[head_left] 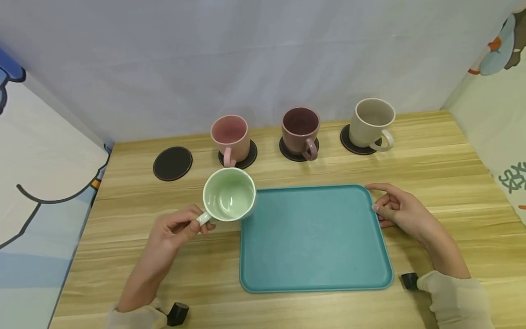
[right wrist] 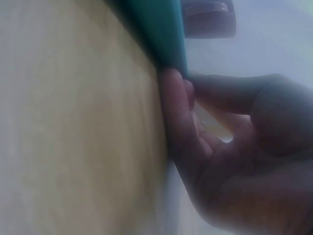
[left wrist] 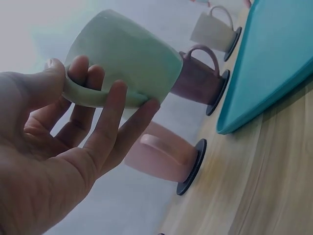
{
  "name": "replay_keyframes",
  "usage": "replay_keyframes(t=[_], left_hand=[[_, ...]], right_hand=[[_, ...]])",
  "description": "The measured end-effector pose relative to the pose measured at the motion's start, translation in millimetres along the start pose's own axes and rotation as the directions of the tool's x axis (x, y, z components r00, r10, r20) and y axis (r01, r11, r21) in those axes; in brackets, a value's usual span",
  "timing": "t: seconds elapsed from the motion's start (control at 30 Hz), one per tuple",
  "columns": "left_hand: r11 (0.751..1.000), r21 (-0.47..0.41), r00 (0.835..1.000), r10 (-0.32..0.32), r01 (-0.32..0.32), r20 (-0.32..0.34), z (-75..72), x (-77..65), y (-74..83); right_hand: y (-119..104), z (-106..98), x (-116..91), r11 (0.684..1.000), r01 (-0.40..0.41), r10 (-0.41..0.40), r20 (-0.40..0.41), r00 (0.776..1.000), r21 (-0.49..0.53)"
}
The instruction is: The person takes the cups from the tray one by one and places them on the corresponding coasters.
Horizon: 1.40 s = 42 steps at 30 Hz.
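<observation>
By its handle, my left hand point(head_left: 174, 233) holds a light green mug point(head_left: 229, 194) between thumb and fingers. The mug is raised above the table, over the left edge of a teal tray point(head_left: 314, 242), and its inside looks empty. In the left wrist view the mug point(left wrist: 124, 54) is tilted within the frame, fingers reaching under its handle. At the tray's right side my right hand point(head_left: 404, 212) pinches the rim, thumb on the edge and index finger stretched toward the far corner. The right wrist view shows the fingers point(right wrist: 178, 105) against the tray's edge point(right wrist: 171, 39).
Along the back stand a pink mug point(head_left: 232, 139), a dark mauve mug point(head_left: 300, 132) and a cream mug point(head_left: 370, 123), each on a black round coaster. A bare black coaster point(head_left: 172, 163) lies at the back left. A pale cloth point(head_left: 246, 59) hangs behind the wooden table point(head_left: 123, 219).
</observation>
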State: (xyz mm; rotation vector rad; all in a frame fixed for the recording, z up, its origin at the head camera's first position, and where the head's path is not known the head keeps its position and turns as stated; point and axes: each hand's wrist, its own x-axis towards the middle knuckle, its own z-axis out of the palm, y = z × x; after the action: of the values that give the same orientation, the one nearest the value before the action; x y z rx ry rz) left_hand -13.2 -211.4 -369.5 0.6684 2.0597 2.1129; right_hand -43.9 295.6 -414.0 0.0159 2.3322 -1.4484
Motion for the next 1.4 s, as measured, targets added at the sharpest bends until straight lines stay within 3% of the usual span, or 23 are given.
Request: replay_keyframes(t=[0.23, 0.57, 0.77, 1.0, 1.4], left_hand=[[0.999, -0.029, 0.99, -0.022, 0.018, -0.141, -7.1, 0.4, 6.5], [0.995, -0.085, 0.938, -0.086, 0.061, -0.334, -17.2, 4.9, 15.1], [0.99, -0.137, 0.899, -0.1, 0.045, -0.427, -27.2, 8.5, 19.8], [0.993, -0.099, 0.84, -0.109, 0.066, -0.532, -40.9, 16.4, 24.0], [0.985, -0.175, 0.769, -0.115, 0.004, -0.628, -60.8, 28.8, 17.1]], right_hand=[[0, 0, 0, 1.0, 0.005, -0.005, 0.0, 1.0, -0.012], [-2, 0, -2, 1.0, 0.001, -0.001, 0.001, 1.0, -0.004], [-1, 0, -2, 1.0, 0.007, -0.007, -0.001, 1.0, -0.008], [0, -1, -2, 1.0, 0.008, -0.008, -0.007, 1.0, -0.014], [-6, 3, -3, 0.998, 0.033, -0.035, -0.022, 0.999, -0.055]])
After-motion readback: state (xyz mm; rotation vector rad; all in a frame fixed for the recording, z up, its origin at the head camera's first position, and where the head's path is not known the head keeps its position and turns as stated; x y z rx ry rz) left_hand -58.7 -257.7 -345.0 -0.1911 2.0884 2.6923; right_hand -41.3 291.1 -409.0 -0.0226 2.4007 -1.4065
